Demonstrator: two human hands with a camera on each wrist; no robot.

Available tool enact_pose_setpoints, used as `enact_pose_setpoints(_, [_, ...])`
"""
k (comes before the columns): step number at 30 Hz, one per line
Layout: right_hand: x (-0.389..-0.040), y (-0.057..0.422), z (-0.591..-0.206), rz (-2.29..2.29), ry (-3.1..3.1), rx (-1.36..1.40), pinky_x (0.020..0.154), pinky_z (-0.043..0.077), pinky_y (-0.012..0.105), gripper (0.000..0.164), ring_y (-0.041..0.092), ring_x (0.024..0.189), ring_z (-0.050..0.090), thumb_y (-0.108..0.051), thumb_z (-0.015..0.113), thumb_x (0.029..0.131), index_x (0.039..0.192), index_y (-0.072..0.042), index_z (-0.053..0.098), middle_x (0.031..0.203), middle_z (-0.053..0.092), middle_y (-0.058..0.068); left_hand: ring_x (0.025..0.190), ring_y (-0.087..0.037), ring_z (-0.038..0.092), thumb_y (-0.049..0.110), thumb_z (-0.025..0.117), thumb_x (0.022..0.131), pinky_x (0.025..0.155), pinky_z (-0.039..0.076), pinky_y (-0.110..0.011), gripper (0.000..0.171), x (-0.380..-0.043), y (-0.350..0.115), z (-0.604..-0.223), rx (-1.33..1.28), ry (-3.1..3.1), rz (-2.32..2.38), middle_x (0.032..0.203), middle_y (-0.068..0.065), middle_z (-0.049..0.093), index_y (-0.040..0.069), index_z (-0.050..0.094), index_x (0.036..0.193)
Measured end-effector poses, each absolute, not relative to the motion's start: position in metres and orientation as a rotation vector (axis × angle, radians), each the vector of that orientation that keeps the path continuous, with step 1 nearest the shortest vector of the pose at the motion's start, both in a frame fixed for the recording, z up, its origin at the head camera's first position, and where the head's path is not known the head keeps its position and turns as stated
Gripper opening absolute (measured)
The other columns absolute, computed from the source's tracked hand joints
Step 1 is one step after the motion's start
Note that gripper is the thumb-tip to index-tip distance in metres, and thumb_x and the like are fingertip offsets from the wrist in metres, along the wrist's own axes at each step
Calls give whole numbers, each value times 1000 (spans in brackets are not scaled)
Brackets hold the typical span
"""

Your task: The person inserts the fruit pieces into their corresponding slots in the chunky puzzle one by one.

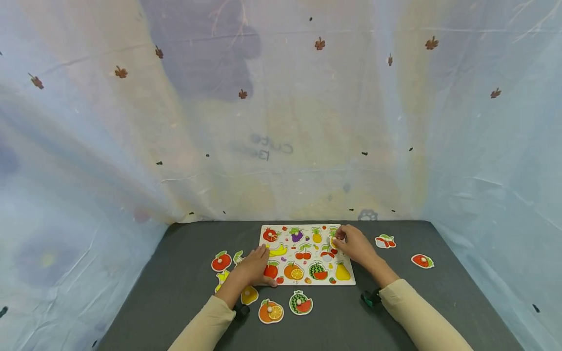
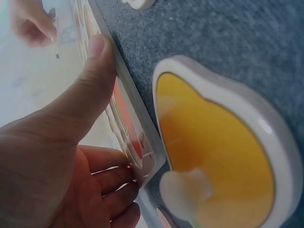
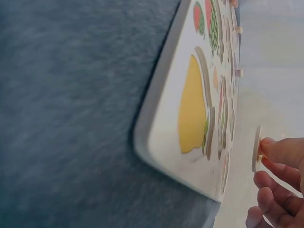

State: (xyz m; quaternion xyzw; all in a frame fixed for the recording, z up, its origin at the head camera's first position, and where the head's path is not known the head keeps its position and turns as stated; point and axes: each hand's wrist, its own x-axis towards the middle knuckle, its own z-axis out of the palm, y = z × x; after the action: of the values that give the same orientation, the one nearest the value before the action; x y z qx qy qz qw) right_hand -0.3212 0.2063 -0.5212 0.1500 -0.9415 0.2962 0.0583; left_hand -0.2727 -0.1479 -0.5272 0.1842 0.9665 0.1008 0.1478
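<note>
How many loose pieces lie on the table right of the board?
2: one red and white piece closer to the board, one strawberry-like piece farther out, nearer the person. The right forearm may hide others.

"What colour is the board?"

"White, patterned with red, purple, yellow, orange and green fruit."

"And the watermelon piece?"

"Striped green, with a red slice and a white edge."

"The desk?"

"Dark grey. The sleeves are plain cream."

"And the backdrop?"

"Pale blue with lilac and yellow patches, dotted with brown leaves."
</note>
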Motion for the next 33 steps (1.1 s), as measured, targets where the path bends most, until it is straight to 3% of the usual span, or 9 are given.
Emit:
enact_pose_setpoints(7, [-339,198,-527,888,-2881,442,67,45,36,13,17,74,50,-20,77,101,99,-11,67,91,60,2,163,-38,21,55,84,88,131,19,-51,112,-277,-150,-538,538,2796,277,174,-26,24,-7,31,164])
enact_pose_setpoints(14, [-351,185,-529,896,-2892,414,73,49,39,15,20,79,54,-22,78,102,101,-9,69,94,62,5,163,-38,22,54,85,88,131,20,-49,112,-271,-147,-522,505,2775,275,174,-25,25,-8,31,164])
enact_pose_setpoints(23, [-359,173,-537,949,-2924,378,67,44,36,16,20,75,51,-22,78,102,100,-9,69,90,57,5,162,-38,24,54,86,87,131,20,-49,111,-273,-145,-527,508,2788,276,173,-25,27,-8,33,163])
enact_pose_setpoints(33, [-364,163,-541,924,-2921,408,76,52,42,15,20,82,56,-21,78,101,100,-8,69,98,62,6,163,-37,24,53,86,88,131,22,-49,110,-270,-144,-521,498,2783,261,173,-24,28,-7,34,163])
